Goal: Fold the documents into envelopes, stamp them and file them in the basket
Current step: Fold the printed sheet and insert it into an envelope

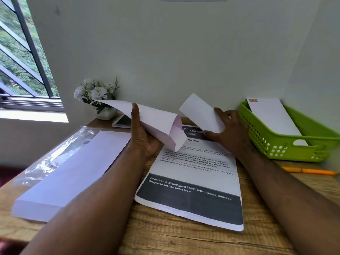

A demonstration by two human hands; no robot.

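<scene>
My left hand grips a long white envelope above the desk, its open flap end facing right. Just right of that opening, my right hand pinches a folded white document, a small gap apart from the envelope. Beneath both lies a stack of printed documents with dark header bands. A thick stack of blank envelopes lies at the left on torn clear wrap. The green plastic basket at the right holds one stamped envelope.
A small pot of white flowers and a spiral notebook stand at the back by the wall. An orange pen lies in front of the basket. The wooden desk ends at the left near a window.
</scene>
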